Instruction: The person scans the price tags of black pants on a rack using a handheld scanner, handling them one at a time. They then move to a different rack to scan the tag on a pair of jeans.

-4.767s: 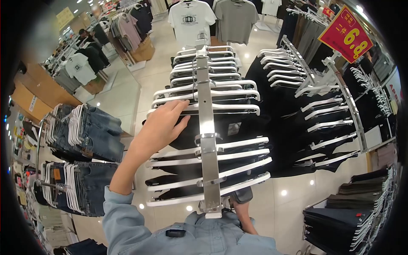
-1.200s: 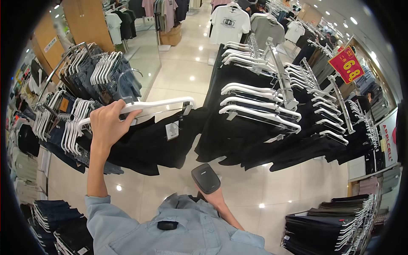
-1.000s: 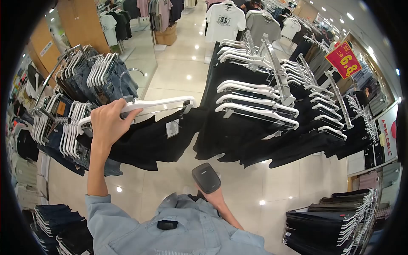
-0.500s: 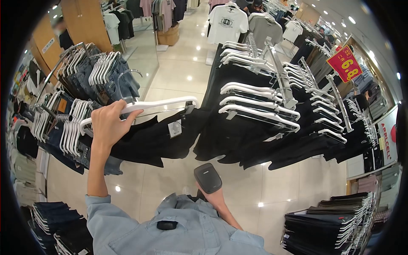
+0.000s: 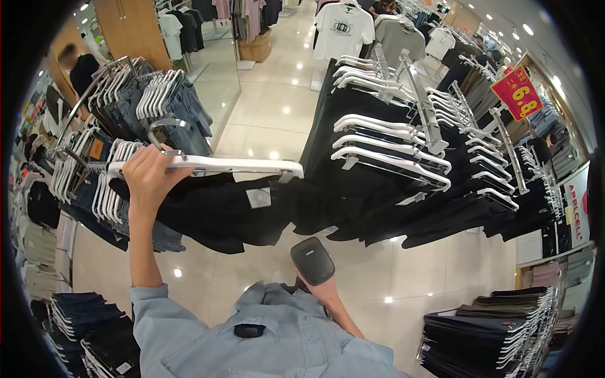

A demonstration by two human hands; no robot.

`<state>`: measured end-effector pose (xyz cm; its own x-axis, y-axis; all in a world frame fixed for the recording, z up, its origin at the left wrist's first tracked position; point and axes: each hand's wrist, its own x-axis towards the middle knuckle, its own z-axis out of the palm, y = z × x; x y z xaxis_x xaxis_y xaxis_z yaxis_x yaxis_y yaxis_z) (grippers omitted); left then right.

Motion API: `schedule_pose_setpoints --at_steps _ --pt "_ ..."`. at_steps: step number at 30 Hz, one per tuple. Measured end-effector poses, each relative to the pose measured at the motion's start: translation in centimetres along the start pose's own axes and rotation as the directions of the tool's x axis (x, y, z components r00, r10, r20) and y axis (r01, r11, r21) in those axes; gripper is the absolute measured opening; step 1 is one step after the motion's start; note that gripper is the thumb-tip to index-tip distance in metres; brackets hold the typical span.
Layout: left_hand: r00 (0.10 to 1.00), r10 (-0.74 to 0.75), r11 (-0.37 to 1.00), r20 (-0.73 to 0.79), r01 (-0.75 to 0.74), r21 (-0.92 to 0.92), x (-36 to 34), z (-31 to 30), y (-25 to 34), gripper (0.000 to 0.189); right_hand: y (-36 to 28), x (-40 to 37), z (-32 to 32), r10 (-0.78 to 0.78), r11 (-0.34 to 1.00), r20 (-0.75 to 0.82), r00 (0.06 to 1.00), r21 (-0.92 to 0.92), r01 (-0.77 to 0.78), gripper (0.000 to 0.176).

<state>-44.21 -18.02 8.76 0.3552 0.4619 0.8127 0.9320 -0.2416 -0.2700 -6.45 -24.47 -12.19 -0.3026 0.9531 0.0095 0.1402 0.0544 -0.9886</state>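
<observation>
My left hand (image 5: pixel 151 178) is closed round the left part of a white hanger (image 5: pixel 246 165), just under its metal hook. Black trousers (image 5: pixel 208 211) with a white tag (image 5: pixel 259 198) hang from the hanger's clips, and their lower part is foreshortened. Low in front of my shirt, my right hand (image 5: pixel 322 288) grips a dark grey handheld device (image 5: pixel 312 261) with a rounded rectangular head. Its handle is hidden, so its exact kind cannot be told. Right of the held hanger, more black trousers (image 5: pixel 365 189) hang on white hangers from a metal rack (image 5: pixel 422 107).
Jeans (image 5: pixel 126 110) on hangers fill a rack at the left. Folded-over trousers hang on low racks at the bottom left (image 5: pixel 94 327) and bottom right (image 5: pixel 466 334). A red price sign (image 5: pixel 517 93) stands at the right. A person (image 5: pixel 82 69) is at the far left.
My left hand has shifted slightly left, and the hanger has swung to lie nearly level, its hook turned. The right hand still holds the device. The person at far left has moved.
</observation>
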Motion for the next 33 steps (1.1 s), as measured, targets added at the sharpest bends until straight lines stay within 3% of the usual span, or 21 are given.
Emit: schedule_pose_setpoints --at_steps 2,4,5,7,9,11,12,14,17,18,19,21,24,25,27,28,33 --pt "0.999 0.022 0.999 -0.036 -0.021 0.038 -0.6 -0.1 -1.3 0.042 0.7 -0.5 -0.7 -0.029 0.999 0.007 1.0 -0.023 0.029 0.027" --pt "0.996 0.033 0.997 -0.081 -0.028 0.073 -0.7 -0.3 -2.1 0.051 2.5 -1.1 -1.7 -0.136 0.946 0.051 0.989 -0.288 0.145 0.021" --pt "0.997 0.029 0.996 -0.076 -0.023 0.085 -0.7 -0.4 -2.3 0.051 3.1 -1.3 -2.4 -0.139 0.947 0.064 0.988 -0.284 0.151 0.021" --pt "0.988 -0.067 0.991 -0.139 0.082 0.106 -1.1 -0.2 -2.9 0.051 4.1 -1.8 -3.7 -0.38 0.833 0.065 0.923 -0.41 0.372 0.016" --pt "0.953 -0.163 0.984 -0.256 0.178 0.033 -1.5 0.7 -3.9 0.049 4.5 -2.4 -4.8 -0.324 0.893 0.045 0.945 -0.317 0.321 0.011" --pt "0.882 -0.281 0.949 -0.378 0.198 -0.245 -1.6 2.1 -5.5 0.049 3.2 -3.0 -5.2 -0.008 0.993 0.001 1.0 -0.118 0.008 0.01" --pt "0.839 -0.314 0.933 -0.444 0.186 -0.308 -0.9 2.6 -5.4 0.052 4.0 -3.2 -5.4 -0.008 0.994 0.023 1.0 -0.11 0.011 0.01" --pt "0.771 -0.347 0.916 -0.534 0.157 -0.369 -0.5 3.8 -6.0 0.062 5.8 -3.3 -5.4 0.104 0.991 -0.015 0.994 0.09 -0.102 0.013" --pt "0.62 -0.569 0.718 -0.54 0.053 -0.694 -0.6 6.5 -7.0 0.078 3.9 -3.4 -4.4 0.214 0.968 0.003 0.977 0.134 -0.213 0.012" --pt "0.584 -0.653 0.615 -0.481 0.039 -0.787 -0.3 6.6 -6.1 0.085 4.0 -3.4 -4.0 0.213 0.968 0.007 0.977 0.133 -0.212 0.012" --pt "0.583 -0.654 0.616 -0.482 0.04 -0.787 -0.2 6.8 -5.9 0.085 4.2 -3.5 -3.6 0.208 0.968 0.026 0.978 0.135 -0.21 0.012" --pt "0.59 -0.733 0.296 -0.339 -0.173 -0.939 -0.6 7.9 -5.4 0.088 4.5 -3.9 -3.0 0.209 0.968 0.043 0.977 0.134 -0.213 0.012" --pt "0.657 -0.746 -0.255 -0.11 -0.434 -0.864 -1.6 9.8 -4.6 0.093 4.3 -3.9 -2.1 0.157 0.984 0.096 0.983 0.07 -0.164 0.014" --pt "0.653 -0.749 -0.255 -0.108 -0.435 -0.864 -1.8 10.4 -4.3 0.093 4.6 -4.0 -2.1 0.16 0.984 0.097 0.982 0.066 -0.167 0.014" --pt "0.688 -0.725 -0.497 0.036 -0.486 -0.719 -2.1 11.7 -3.8 0.096 4.8 -4.0 -2.1 0.163 0.986 0.15 0.975 -0.011 -0.164 0.01" --pt "0.719 -0.694 -0.528 0.027 -0.484 -0.698 -2.5 12.5 -4.1 0.098 4.5 -3.9 -1.7 0.139 0.989 0.097 0.986 0.045 -0.144 0.013" --pt "0.758 -0.65 -0.608 0.06 -0.471 -0.639 -2.4 13.6 -3.1 0.098 4.4 -3.7 -2.4 0.139 0.99 0.121 0.983 -0.001 -0.14 0.01"
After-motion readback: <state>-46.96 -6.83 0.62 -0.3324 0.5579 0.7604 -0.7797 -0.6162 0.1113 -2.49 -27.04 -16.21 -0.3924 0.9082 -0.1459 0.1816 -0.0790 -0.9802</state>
